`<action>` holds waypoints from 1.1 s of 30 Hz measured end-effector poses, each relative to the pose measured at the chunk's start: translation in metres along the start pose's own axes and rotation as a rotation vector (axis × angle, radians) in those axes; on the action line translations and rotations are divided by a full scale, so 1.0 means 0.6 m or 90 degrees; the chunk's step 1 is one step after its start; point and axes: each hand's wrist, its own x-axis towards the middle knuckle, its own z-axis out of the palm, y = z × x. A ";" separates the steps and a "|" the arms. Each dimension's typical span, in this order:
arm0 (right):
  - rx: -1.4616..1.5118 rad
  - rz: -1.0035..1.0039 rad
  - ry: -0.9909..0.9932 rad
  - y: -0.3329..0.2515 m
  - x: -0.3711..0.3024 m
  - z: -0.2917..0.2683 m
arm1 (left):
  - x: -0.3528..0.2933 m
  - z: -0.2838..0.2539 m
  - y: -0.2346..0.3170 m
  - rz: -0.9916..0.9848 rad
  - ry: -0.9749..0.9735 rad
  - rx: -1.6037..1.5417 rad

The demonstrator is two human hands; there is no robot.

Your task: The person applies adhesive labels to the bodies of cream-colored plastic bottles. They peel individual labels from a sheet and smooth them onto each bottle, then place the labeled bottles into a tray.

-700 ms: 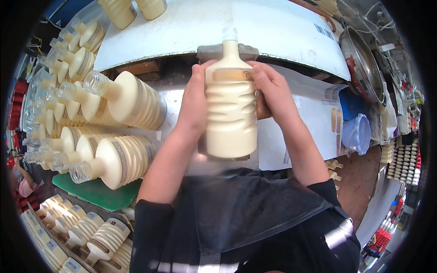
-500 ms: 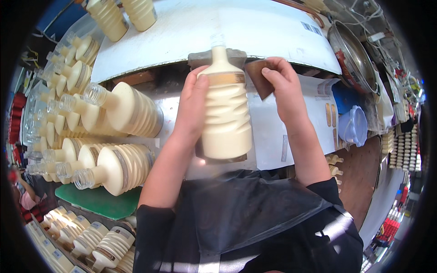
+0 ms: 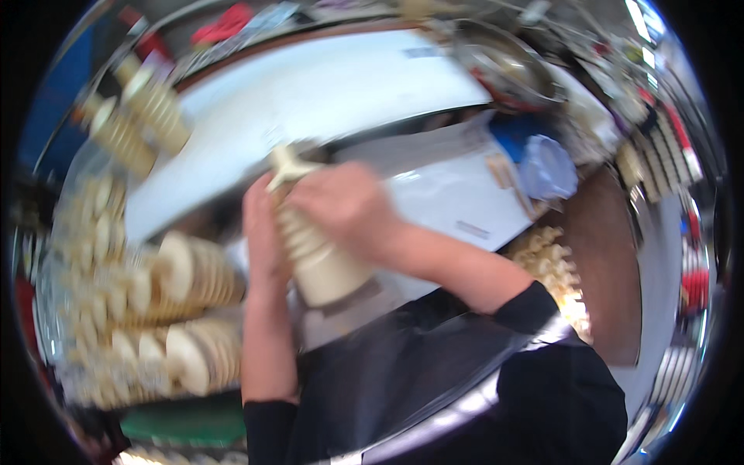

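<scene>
A cream bottle [image 3: 332,273] with a wavy ribbed body lies tilted before me, its neck pointing away and to the left. My left hand [image 3: 265,232] is closed along its left side. Across the shoulder of the bottle, my right hand [image 3: 345,208] presses from the right with curled fingers. Motion smears both hands, and the brown piece that was in the right one is hidden. Beneath the neck, a grey support [image 3: 314,151] partly shows.
Many similar bottles [image 3: 194,267] lie stacked at left, and two stand at the far left beside a white board [image 3: 325,77]. On the right are a lavender bucket [image 3: 547,167], a metal basin [image 3: 511,66], brown strips [image 3: 504,174] and a brown panel [image 3: 601,263]. Green sheet [image 3: 182,422] lies lower left.
My right hand has moved left onto the bottle's shoulder, and the brown piece has gone out of sight. The view has turned, so the bottle now appears tilted and farther left.
</scene>
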 end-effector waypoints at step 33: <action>0.114 0.148 0.057 -0.053 -0.002 0.008 | 0.016 -0.021 -0.010 0.052 -0.154 0.041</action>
